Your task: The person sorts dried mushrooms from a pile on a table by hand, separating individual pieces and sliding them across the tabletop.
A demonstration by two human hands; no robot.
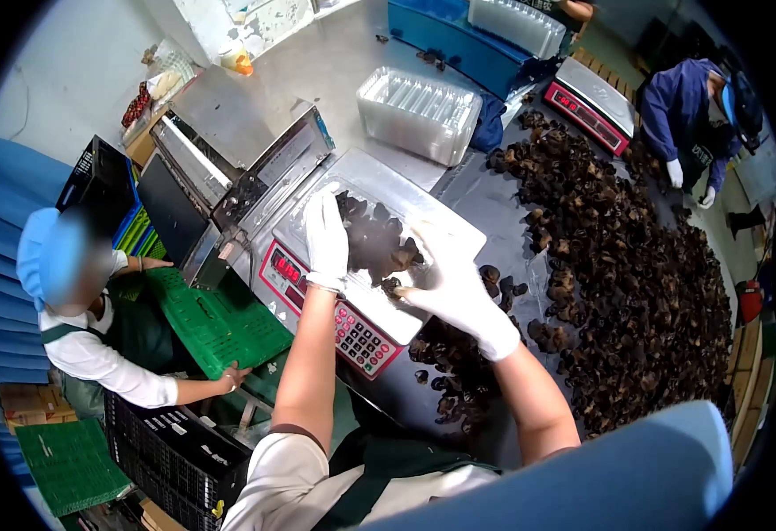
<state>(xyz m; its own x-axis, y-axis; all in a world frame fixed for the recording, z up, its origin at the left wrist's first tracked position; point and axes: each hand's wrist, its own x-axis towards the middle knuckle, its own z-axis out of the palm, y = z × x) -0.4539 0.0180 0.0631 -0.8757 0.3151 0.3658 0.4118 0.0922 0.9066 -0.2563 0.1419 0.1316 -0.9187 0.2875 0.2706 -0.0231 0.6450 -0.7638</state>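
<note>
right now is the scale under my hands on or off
The scale is on: red digits glow on its display, though they are too blurred to read for certain.

I've got bare metal on the weighing plate (388, 181) past my left hand (326, 239) and my right hand (454, 288), so there's room over its far end. Just beyond, the stack of clear trays (419, 115) stands up in the way. Left of the plate, the metal machine (264, 181) walls me off. Rightward, a strip of grey tabletop (485, 208) gives me a lane, but the big dark heap (636, 292) bounds it and loose clumps (498, 281) crowd it nearer me. Down left, a co-worker's green crate (215, 323) fills the space beside the machine.
</note>
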